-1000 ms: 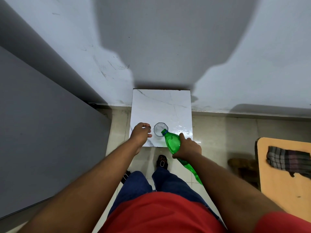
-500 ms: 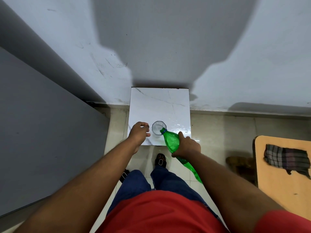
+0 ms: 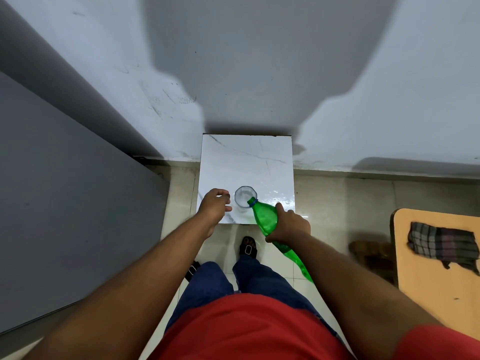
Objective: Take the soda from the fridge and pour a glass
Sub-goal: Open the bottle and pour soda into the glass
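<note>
A clear glass [image 3: 245, 198] stands near the front edge of a small white marble-topped table [image 3: 246, 162]. My right hand [image 3: 289, 226] grips a green soda bottle [image 3: 266, 219] around its upper body. The bottle is tilted, and its uncapped mouth with a blue ring rests over the glass rim. My left hand [image 3: 214, 205] sits just left of the glass with fingers curled; I cannot tell whether it holds anything, and it is a little apart from the glass.
A grey fridge side [image 3: 65, 203] fills the left. The wall stands right behind the table. A wooden table [image 3: 439, 281] with a checked cloth [image 3: 444, 244] is at the right. My sandalled feet [image 3: 248, 248] stand on the tiled floor under the table's front edge.
The view has shifted slightly. The bottle stays tilted with its mouth over the glass, and both hands hold about the same places.
</note>
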